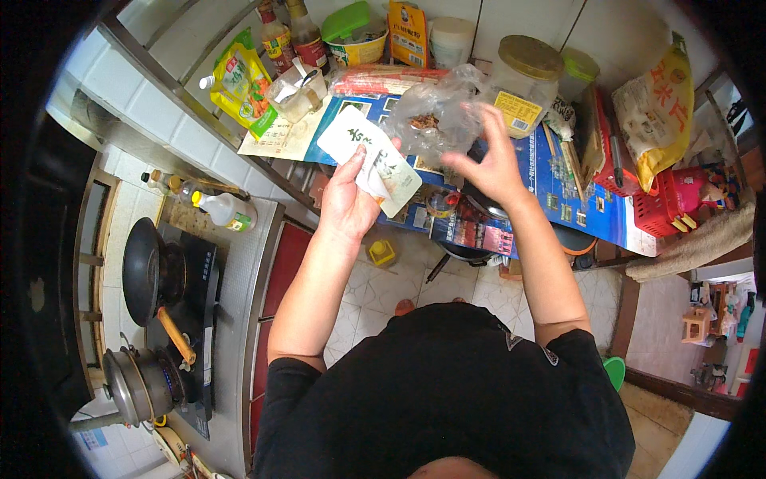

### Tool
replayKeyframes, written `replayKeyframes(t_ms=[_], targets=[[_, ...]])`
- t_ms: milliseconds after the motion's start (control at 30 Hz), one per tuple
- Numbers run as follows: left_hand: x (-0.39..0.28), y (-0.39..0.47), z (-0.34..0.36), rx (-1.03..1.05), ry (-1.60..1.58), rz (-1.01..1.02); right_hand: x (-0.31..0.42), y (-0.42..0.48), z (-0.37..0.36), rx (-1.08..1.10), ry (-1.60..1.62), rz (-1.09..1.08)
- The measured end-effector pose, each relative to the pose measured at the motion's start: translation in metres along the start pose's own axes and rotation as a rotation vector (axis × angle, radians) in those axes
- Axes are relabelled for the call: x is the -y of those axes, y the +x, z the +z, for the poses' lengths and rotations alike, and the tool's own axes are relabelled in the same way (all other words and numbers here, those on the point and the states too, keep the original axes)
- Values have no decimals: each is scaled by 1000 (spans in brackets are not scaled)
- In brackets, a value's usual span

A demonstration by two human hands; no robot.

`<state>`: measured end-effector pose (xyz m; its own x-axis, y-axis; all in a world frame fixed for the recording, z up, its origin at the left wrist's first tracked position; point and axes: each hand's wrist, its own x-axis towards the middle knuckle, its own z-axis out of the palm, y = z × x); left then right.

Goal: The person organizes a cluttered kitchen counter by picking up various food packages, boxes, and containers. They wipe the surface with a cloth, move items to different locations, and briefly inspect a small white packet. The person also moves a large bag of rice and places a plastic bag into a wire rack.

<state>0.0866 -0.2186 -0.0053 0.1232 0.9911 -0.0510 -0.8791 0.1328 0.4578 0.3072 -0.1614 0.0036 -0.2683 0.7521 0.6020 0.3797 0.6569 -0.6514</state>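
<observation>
My left hand holds a white packet with printed writing and a folded flap, its thumb lying on top. To the right of it, my right hand is raised with fingers spread at the edge of a clear plastic bag. Small brown dried pieces show inside the bag. Whether the right fingertips pinch the plastic cannot be told. Behind the bag stands a large clear jar with a gold lid and yellow label. A plastic tub with spoons sits left of the packet.
Sauce bottles, a green-yellow pouch and an orange packet line the shelf's back. At right are red baskets and a yellow bag. On the left stove, a wok and a steel pot over a blue flame.
</observation>
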Motion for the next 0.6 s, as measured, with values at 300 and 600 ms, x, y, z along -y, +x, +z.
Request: replayKeyframes(t_ms=[300,600], targets=[[-1,2,-10,-7,-89,-31,-5,10,3,144,-343,57],[-1,10,-3,18,-91,-72,-7,53,65,264,-457,-130]])
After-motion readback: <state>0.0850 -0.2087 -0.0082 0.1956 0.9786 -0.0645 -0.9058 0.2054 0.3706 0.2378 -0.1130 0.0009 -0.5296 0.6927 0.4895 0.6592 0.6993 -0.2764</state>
